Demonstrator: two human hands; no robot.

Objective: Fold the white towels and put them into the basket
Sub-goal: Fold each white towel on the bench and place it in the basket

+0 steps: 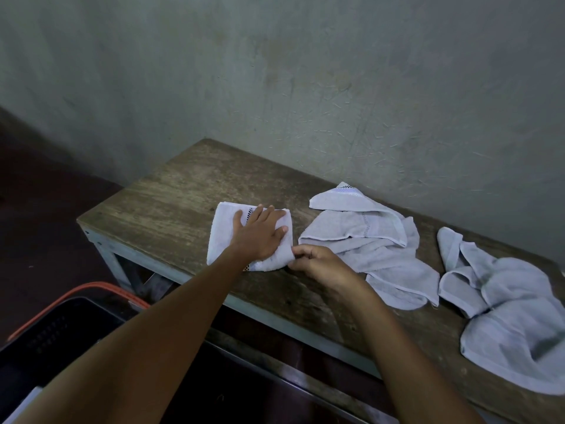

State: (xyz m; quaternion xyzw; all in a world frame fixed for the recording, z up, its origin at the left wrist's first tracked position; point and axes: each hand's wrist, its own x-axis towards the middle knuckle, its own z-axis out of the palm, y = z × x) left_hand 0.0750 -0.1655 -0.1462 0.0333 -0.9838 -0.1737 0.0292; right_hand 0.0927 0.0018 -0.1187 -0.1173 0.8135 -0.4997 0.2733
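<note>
- Our left hand [260,237] lies flat with straight fingers, pressing the folded towel [223,237] onto the table [171,197], left of centre. Our right hand [318,264] pinches the towel's near right corner with curled fingers.
- To do this step well, we judge we should draw that corner square with the edges under the palm and smooth the crease outward. Then we lift the bundle with both hands so the layers do not slip.
- The towel looks like soft, thick terry, a rough rectangle with a small checkered band at its hem.
- The middle towel [360,237], just right of our hands, and the right towel [513,316] lie crumpled and limp, with stitched borders.
- The table top is worn, grainy wood on a pale frame.
- The basket [55,332], dark perforated plastic with an orange rim, sits low at near left.
</note>
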